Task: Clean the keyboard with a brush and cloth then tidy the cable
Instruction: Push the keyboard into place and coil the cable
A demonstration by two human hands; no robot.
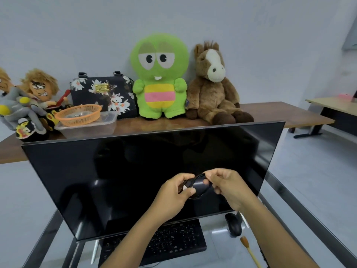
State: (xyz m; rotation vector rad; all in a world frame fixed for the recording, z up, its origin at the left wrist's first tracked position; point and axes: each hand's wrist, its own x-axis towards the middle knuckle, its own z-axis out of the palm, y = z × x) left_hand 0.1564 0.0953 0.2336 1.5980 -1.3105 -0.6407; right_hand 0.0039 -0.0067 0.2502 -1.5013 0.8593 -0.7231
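Observation:
A black keyboard (173, 240) lies on the glass desk under the lower edge of the dark monitor (135, 180). Both hands are raised in front of the screen, holding a coiled black cable (200, 185) between them. My left hand (173, 192) pinches the coil's left side, thumb on top. My right hand (228, 187) grips its right side with curled fingers. A brush (250, 250) with a light wooden handle and orange-brown bristles lies on the desk to the right of the keyboard. No cloth is visible.
A black mouse (233, 224) sits right of the keyboard. Behind the monitor, a wooden table (280, 113) carries plush toys, a floral bag (102, 93), an orange basket (79, 115) and a clear plastic box (87, 128). Another desk (334, 107) stands far right.

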